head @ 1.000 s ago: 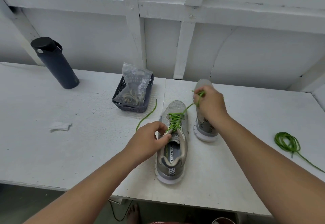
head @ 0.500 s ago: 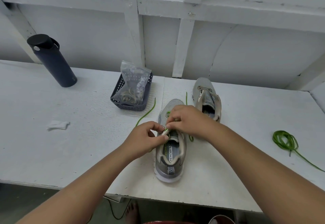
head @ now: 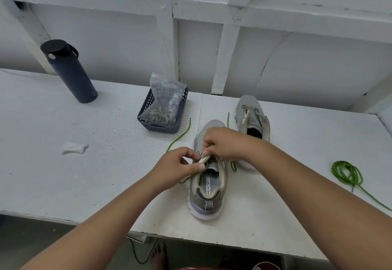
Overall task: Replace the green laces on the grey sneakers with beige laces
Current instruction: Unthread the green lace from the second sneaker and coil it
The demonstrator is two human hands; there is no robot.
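Observation:
A grey sneaker (head: 209, 193) lies heel toward me in the middle of the white table. My left hand (head: 177, 168) pinches the edge of its tongue and collar. My right hand (head: 222, 143) is over the eyelets, fingers curled round the green lace (head: 180, 136), whose loose ends trail to the left and right of the shoe. The second grey sneaker (head: 252, 117) stands behind, without a lace. A removed green lace (head: 347, 173) lies coiled at the right. Beige laces (head: 160, 116) sit in a clear bag inside the dark basket (head: 162, 127).
A dark bottle (head: 67, 71) stands at the back left. A crumpled white scrap (head: 73, 147) lies on the table's left part. A white wall with beams runs behind the table. The table's front edge (head: 84, 221) is near me; a bare foot shows below.
My right hand came down from pulling the lace up and back, and now works at the eyelets beside my left hand. The green lacing is hidden under my hands.

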